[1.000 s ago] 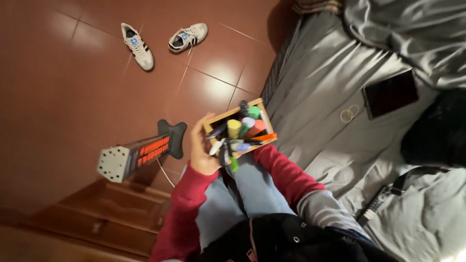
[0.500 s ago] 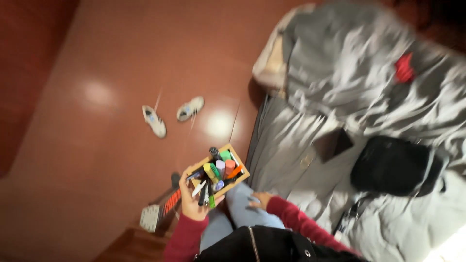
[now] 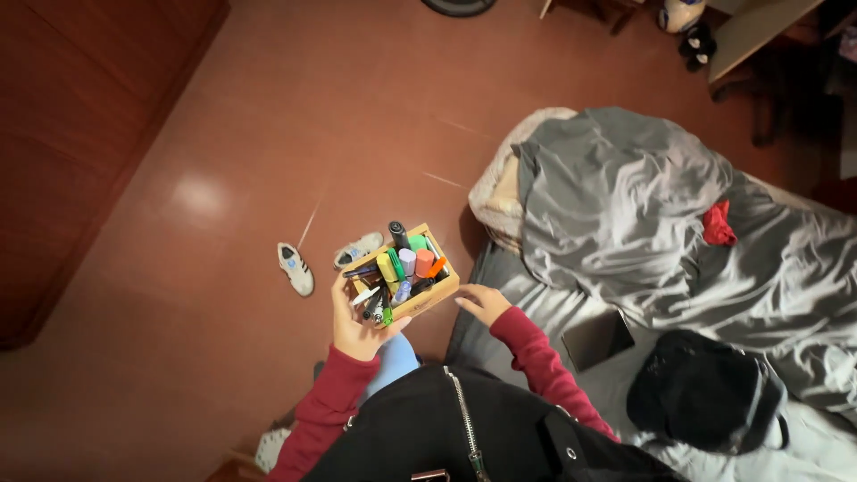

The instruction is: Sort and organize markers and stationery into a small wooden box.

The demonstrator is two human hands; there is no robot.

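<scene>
My left hand (image 3: 355,326) grips a small wooden box (image 3: 427,298) from below and holds it up over the floor. The box is packed with several coloured markers and pens (image 3: 401,265), standing and leaning. My right hand (image 3: 482,303) hovers just right of the box, fingers apart, holding nothing, close to the edge of the bed. Both sleeves are dark red.
A bed with a rumpled grey cover (image 3: 643,223) fills the right side; on it lie a dark tablet (image 3: 598,338), a black bag (image 3: 701,393) and a red cloth (image 3: 718,224). Two white sneakers (image 3: 297,269) sit on the red-brown tiled floor. A wooden cabinet (image 3: 62,134) stands at left.
The view has risen and pulled back, showing more floor and bed. My right hand has come off my lap and now hovers beside the box. The left hand still holds the box.
</scene>
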